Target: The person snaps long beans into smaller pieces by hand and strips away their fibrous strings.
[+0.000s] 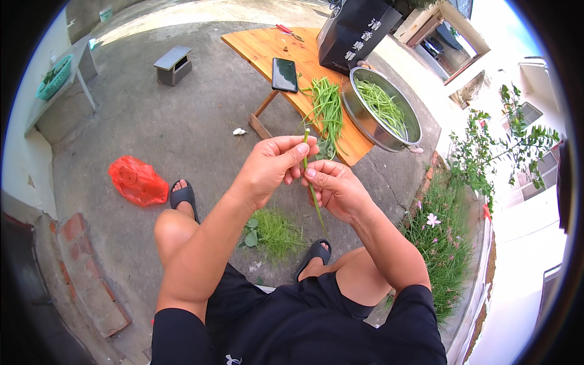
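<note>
Between my hands is one thin green plant stalk (316, 204), its pale cut end up and its tapering tip hanging down. My left hand (279, 160) pinches it near the cut end. Just below, my right hand (332, 186) grips the same stalk between thumb and fingers. Beyond my hands, a heap of long green stalks (326, 107) lies on the edge of a wooden table (255, 42). More stalks (381, 105) fill a steel pot (413, 121) beside it. On the ground between my feet is a pile of thin green trimmings (278, 233) with some broad leaves.
A smartphone (284, 74), red-handled tool (287, 31) and black paper bag (356, 34) are on the table. A red plastic bag (138, 181) lies by one foot. Farther off stands a small stool (173, 65). Flowering plants (433, 242) grow at the right.
</note>
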Tool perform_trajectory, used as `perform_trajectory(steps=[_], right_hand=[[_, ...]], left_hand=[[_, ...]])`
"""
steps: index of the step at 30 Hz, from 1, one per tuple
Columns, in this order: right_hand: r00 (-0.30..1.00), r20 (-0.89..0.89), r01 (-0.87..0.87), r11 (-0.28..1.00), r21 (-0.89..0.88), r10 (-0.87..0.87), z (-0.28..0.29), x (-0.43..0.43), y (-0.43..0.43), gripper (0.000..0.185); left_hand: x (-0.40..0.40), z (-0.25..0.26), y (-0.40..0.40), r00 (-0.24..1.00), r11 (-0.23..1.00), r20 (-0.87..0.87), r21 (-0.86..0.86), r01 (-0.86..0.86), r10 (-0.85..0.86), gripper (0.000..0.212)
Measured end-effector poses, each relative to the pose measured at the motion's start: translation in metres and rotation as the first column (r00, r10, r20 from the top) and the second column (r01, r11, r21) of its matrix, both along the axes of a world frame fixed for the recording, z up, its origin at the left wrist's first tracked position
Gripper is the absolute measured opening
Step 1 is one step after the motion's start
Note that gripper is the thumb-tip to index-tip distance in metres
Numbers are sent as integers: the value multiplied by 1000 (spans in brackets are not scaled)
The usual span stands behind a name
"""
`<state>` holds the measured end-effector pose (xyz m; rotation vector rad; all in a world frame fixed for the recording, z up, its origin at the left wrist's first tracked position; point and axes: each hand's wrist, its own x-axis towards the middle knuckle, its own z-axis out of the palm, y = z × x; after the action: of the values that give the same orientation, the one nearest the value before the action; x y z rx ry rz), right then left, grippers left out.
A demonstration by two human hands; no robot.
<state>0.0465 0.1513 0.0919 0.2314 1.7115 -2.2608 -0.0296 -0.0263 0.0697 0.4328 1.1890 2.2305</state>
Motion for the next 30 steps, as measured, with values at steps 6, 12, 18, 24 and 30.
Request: perform_trajectory(steps=[6, 12, 18, 24, 30], right_hand=[[999, -43, -26, 992, 123, 31, -8, 15, 20, 23], [961, -276, 60, 943, 326, 34, 4, 16, 40, 26], [960, -271, 69, 885, 460, 66, -16, 18, 61, 18], [984, -174, 86, 957, 276, -39, -42, 25, 74, 18], [994, -94, 73, 985, 153, -59, -43, 36, 82, 13]], left_hand=[[18, -9, 3, 993, 983, -14, -143, 115, -118, 25], [31, -18, 14, 926, 885, -361, -459, -76, -108, 20], [34, -21, 32, 818, 806, -544, -560, -189, -186, 18], [42, -39, 56, 956, 865, -285, -496, -82, -72, 17], [48, -48, 67, 970, 856, -230, -515, -48, -84, 14]])
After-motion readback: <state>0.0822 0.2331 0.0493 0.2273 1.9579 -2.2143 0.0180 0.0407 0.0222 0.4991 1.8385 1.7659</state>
